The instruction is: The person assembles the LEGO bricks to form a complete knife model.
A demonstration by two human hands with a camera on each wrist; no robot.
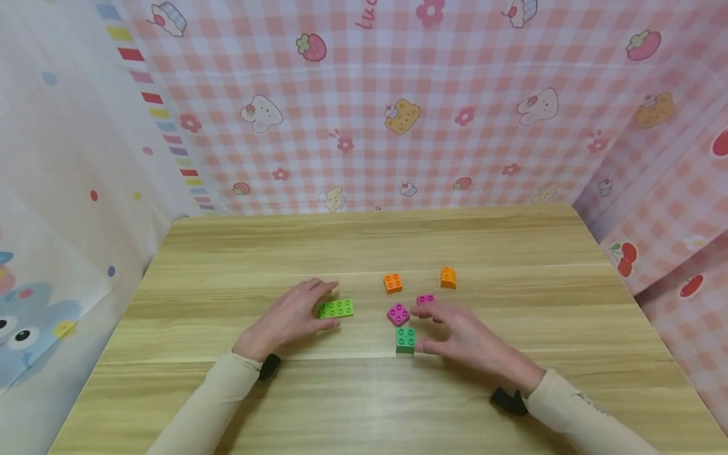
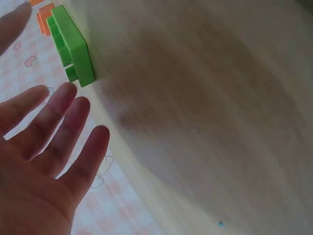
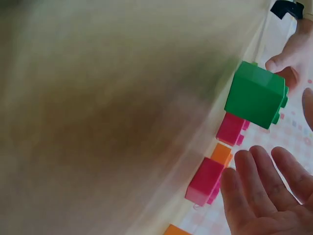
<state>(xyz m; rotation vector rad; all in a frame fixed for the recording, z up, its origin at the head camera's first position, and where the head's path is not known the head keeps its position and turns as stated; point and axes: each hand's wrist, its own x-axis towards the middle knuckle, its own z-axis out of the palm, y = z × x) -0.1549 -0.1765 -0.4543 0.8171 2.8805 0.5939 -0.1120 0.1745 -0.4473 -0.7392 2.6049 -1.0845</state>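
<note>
I see a big pale wooden table. Over it, the left hand has its fingers spread out and grips nothing. The right hand is spread too, holding nothing. I can't tell if either touches a brick. At the left hand's three o'clock is a long lime-green plastic brick. At the right hand's nine o'clock is a chunky green plastic block; at ten, a small pink plastic brick.
</note>
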